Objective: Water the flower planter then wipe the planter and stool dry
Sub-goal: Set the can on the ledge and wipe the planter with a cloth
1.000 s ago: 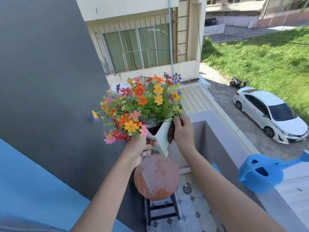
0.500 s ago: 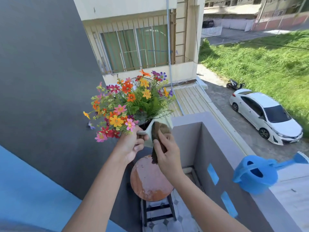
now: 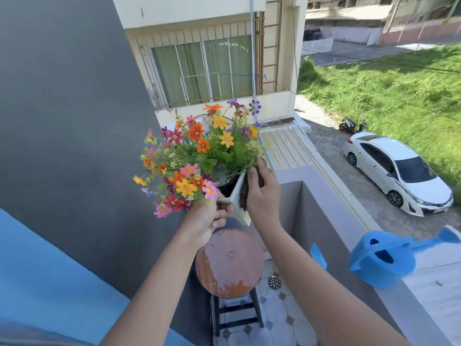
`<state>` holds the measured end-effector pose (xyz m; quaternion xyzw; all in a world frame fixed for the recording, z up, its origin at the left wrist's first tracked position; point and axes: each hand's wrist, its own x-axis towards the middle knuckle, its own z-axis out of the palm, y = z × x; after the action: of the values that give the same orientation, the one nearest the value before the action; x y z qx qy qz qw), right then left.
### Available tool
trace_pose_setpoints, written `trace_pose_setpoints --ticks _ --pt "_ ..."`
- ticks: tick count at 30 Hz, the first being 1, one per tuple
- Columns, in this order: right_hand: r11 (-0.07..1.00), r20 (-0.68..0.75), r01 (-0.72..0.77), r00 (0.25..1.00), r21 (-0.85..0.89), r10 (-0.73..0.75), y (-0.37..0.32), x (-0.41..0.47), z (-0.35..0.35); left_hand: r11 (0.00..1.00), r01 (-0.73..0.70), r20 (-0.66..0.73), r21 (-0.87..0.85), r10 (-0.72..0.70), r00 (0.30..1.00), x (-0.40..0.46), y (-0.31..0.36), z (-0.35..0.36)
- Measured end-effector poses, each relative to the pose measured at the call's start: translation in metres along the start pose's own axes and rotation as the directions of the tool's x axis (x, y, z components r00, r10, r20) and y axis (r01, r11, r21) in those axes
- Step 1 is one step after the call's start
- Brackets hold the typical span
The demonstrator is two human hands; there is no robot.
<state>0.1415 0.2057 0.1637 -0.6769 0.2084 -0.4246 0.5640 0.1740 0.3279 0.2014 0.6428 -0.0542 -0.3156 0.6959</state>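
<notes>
A white square planter (image 3: pixel 236 193) full of orange, yellow, pink and purple flowers (image 3: pixel 199 151) is lifted in the air, tilted toward me, above the stool. My left hand (image 3: pixel 208 218) grips its lower left edge. My right hand (image 3: pixel 262 193) presses a brown cloth (image 3: pixel 244 193) against the planter's right side, fingers reaching up to the rim. The round stool (image 3: pixel 230 263) stands below, its reddish seat worn pale along the left and front, on black legs.
A blue watering can (image 3: pixel 384 258) sits on the grey balcony ledge (image 3: pixel 331 203) at right. A dark grey wall (image 3: pixel 74 121) rises at left. The tiled floor has a drain (image 3: pixel 274 282) beside the stool. Far below are a white car (image 3: pixel 396 171) and grass.
My right hand with the cloth has slid from low on the planter's front up along its right side to the rim. The planter stays lifted over the stool.
</notes>
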Motion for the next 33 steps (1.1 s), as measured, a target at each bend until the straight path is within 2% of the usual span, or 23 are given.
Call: trace_pose_setpoints --ticks 4,6,13,15,18,22,27,29,33 --pt "0.988 -0.078 -0.099 0.993 -0.122 0.09 0.031 0.031 -0.012 1.0 0.003 0.034 -0.022 -0.003 0.999 -0.006 0.002 -0.003" --pt "0.98 -0.059 -0.118 0.992 -0.159 0.11 0.042 0.025 -0.015 0.999 -0.003 0.028 -0.048 0.005 1.0 -0.006 0.004 -0.005" --pt "0.99 0.078 0.068 0.995 -0.126 -0.059 0.035 -0.026 -0.004 0.994 -0.027 -0.024 -0.108 0.025 0.999 0.005 0.011 -0.007" --pt "0.992 0.116 0.072 0.991 -0.103 -0.06 0.031 -0.041 -0.005 0.992 -0.042 -0.041 -0.119 0.038 0.998 0.007 0.015 -0.009" --pt "0.999 0.091 -0.034 0.995 0.023 0.032 0.02 -0.052 -0.003 0.998 -0.042 -0.047 -0.043 0.04 0.998 0.01 0.011 -0.006" --pt "0.975 0.005 -0.143 0.989 0.171 0.145 0.002 -0.024 0.0 1.0 -0.023 -0.023 0.019 0.023 0.999 0.009 0.004 0.0" --pt "0.96 -0.033 -0.215 0.974 0.178 0.224 -0.005 0.028 -0.018 0.998 -0.023 0.032 0.064 0.021 0.999 0.007 0.008 -0.007" --pt "0.952 0.004 -0.281 0.959 0.124 0.282 0.0 0.048 -0.03 0.997 -0.011 0.044 0.082 0.007 0.999 0.006 0.009 -0.012" --pt "0.938 0.204 -0.348 0.917 -0.016 0.343 -0.005 0.069 -0.057 0.992 0.012 0.035 0.125 -0.016 0.999 0.005 0.016 -0.028"
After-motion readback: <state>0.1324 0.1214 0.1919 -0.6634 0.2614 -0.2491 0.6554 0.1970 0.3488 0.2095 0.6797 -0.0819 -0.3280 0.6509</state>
